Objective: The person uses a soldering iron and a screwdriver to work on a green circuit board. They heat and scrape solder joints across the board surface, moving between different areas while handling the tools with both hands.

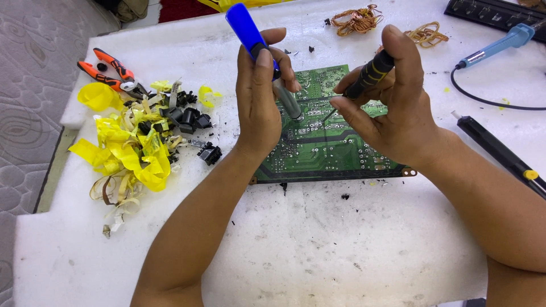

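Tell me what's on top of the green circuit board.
On the board: solder joints and two tool tips, the left hand's blue-handled iron and the right hand's screwdriver. Both hands cover parts.

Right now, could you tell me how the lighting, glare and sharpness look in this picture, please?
Head view: light is even and bright, with the white table close to washed out and only soft shadows under the arms; the green circuit board and both hands, left hand and right hand, are sharp; no strong glare; the edges bend slightly, as with a wide lens.
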